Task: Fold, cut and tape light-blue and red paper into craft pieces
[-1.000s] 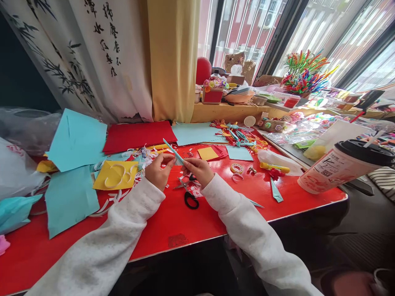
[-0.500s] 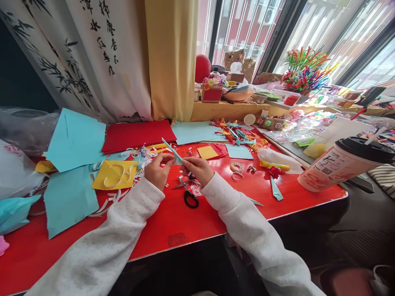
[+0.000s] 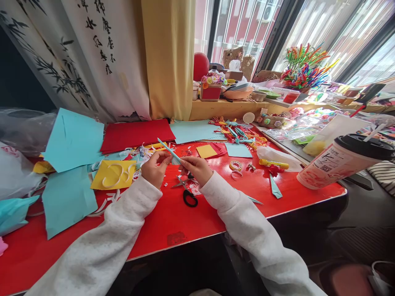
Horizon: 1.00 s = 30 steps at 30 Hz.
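Note:
Between my two hands is a narrow folded strip of light blue paper [image 3: 168, 148], held above the red table and slanting up to the left. My left hand [image 3: 155, 169] pinches it along its middle. At its lower right end, my right hand [image 3: 197, 168] grips it between thumb and fingers. Below my hands lie black-handled scissors [image 3: 190, 198], blades spread and pointing left, beside a scrap of patterned paper [image 3: 194, 188]. A yellow paper square [image 3: 113, 174] with white curled strips on it lies left of my left hand.
Light blue sheets [image 3: 70, 199] cover the table's left side. Red paper [image 3: 137, 135] and small yellow squares [image 3: 207, 151] lie farther back. To the right are a roll of tape [image 3: 235, 165], a yellow glue stick [image 3: 273, 164], a folded blue piece [image 3: 275, 187] and a lidded paper cup [image 3: 331, 162].
Both hands still hold the blue strip, whose upper end now sits slightly more to the left. The whole view has shifted a little.

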### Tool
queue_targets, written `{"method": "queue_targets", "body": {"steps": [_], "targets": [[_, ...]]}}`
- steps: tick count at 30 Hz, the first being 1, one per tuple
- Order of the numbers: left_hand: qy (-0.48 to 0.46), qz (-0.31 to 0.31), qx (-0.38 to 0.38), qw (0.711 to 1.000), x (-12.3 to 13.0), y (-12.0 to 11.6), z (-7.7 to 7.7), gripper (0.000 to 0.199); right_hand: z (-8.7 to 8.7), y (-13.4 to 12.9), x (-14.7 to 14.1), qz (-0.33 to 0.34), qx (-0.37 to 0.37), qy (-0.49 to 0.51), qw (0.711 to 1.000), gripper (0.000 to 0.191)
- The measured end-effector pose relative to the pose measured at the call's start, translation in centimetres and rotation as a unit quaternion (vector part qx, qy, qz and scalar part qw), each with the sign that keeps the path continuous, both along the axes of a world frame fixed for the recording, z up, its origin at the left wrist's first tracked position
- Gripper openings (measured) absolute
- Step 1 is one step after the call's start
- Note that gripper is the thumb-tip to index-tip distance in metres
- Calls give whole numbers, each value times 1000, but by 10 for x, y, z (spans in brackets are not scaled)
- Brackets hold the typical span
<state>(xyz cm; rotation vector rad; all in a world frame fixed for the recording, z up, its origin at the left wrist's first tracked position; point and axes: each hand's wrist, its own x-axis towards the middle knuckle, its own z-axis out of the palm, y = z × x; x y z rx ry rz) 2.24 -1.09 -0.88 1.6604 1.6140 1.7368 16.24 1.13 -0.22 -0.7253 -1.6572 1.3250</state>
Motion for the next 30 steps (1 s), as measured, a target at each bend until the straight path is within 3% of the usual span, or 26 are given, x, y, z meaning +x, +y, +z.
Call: {"method": "queue_targets", "body": {"steps": [8, 16, 30], "targets": [[157, 36, -8, 987, 2, -7, 3, 16, 4, -1, 0, 6, -52, 35, 998, 26], [134, 49, 65, 988, 0, -6, 6, 23, 2, 0, 0, -9, -34, 25, 999, 24], [302, 96, 199, 927, -5, -4, 2, 14, 6, -2, 0, 26, -77, 49, 996, 27]]}}
